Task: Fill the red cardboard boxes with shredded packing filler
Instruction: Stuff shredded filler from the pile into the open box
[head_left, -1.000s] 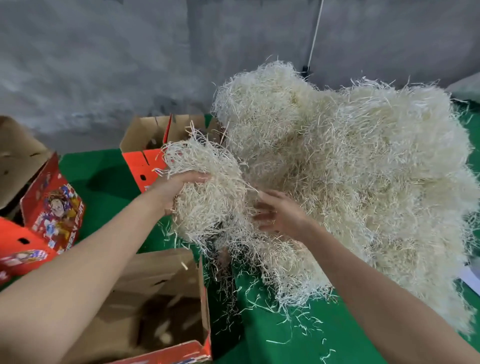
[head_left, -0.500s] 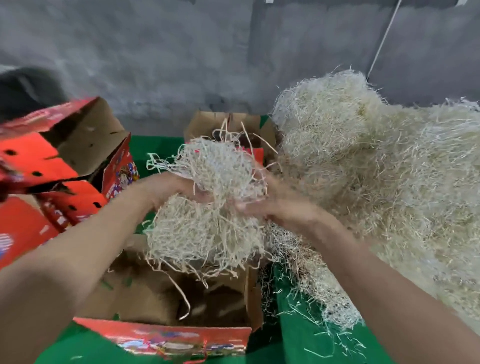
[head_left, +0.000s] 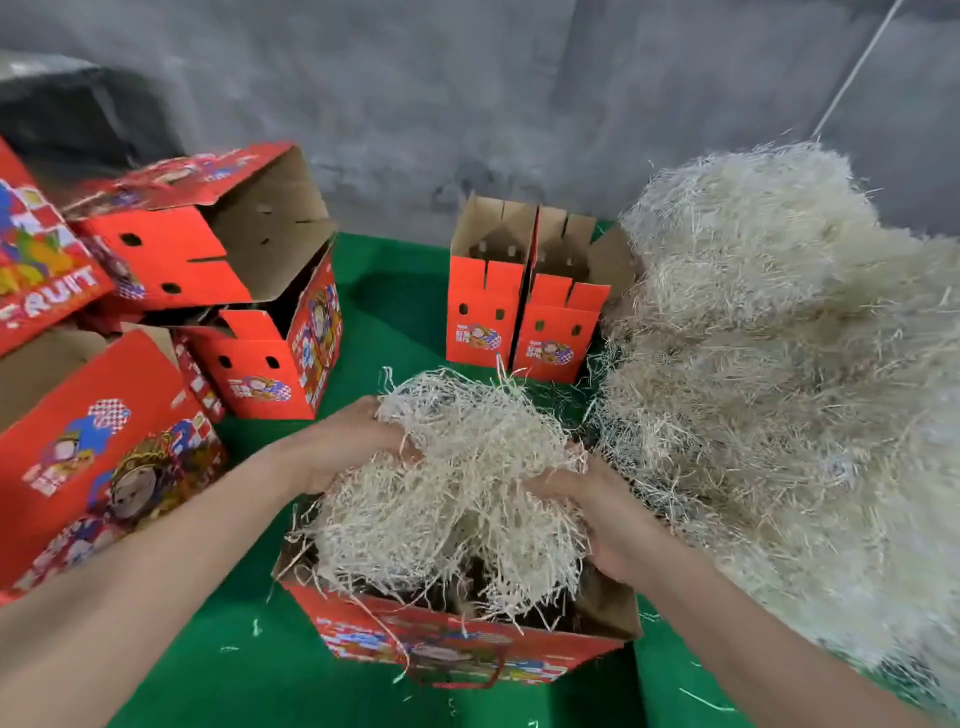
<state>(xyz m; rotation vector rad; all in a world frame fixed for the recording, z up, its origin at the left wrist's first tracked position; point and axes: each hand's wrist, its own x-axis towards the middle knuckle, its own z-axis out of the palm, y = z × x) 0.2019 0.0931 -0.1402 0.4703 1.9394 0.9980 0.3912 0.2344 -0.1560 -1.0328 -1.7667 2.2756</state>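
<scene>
clump (head_left: 457, 483): one wad of pale shredded filler, held over the open top of the near box. Lower strands hang into the opening, the bulk sits above the rim.
near box (head_left: 441, 647): one red cardboard box, bottom centre, upright, flaps open, brown inside. How full it is cannot be told.
left hand (head_left: 353, 447): on the clump's left side, fingers curled into the strands, gripping it.
right hand (head_left: 587, 499): on the clump's right side, fingers curled in the same way, gripping it.
filler pile (head_left: 779, 389): one large heap, right of the near box, touching the back pair's right side.
back pair (head_left: 524, 322): two red boxes, upright, side by side and touching, flaps up, beyond the clump.
left boxes (head_left: 249, 358): at least four red boxes, stacked and overlapping, some tilted. An exact count cannot be told.
green surface (head_left: 208, 670): under everything, with a few loose strands (head_left: 696, 696) scattered on it.
wall (head_left: 467, 104): grey, behind the boxes.
cord (head_left: 857, 67): one white line, upper right.
</scene>
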